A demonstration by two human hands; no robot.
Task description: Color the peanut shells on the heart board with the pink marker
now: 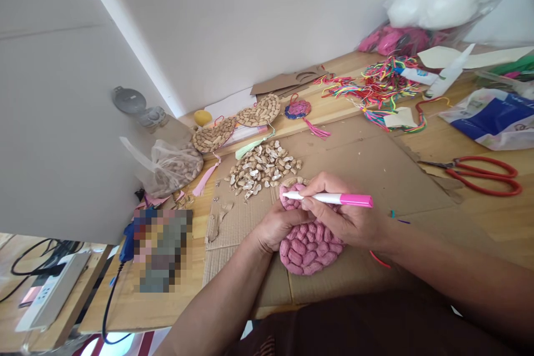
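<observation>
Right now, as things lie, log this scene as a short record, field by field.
Left grip: holding the pink peanut-shell piece by its left side
Right grip: holding a white marker with a pink end
Marker tip: at the piece's upper left; contact unclear
Work surface: cardboard on a wooden table
Shell heap: loose, on the cardboard, beyond the piece
Scissors: red-handled, to the right
Thread bundle: multicoloured, far right

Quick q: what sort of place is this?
Probably a craft workspace: a pink-and-white marker in hand at a pink peanut-shell piece, tangled bright threads, and red-handled scissors.
</observation>
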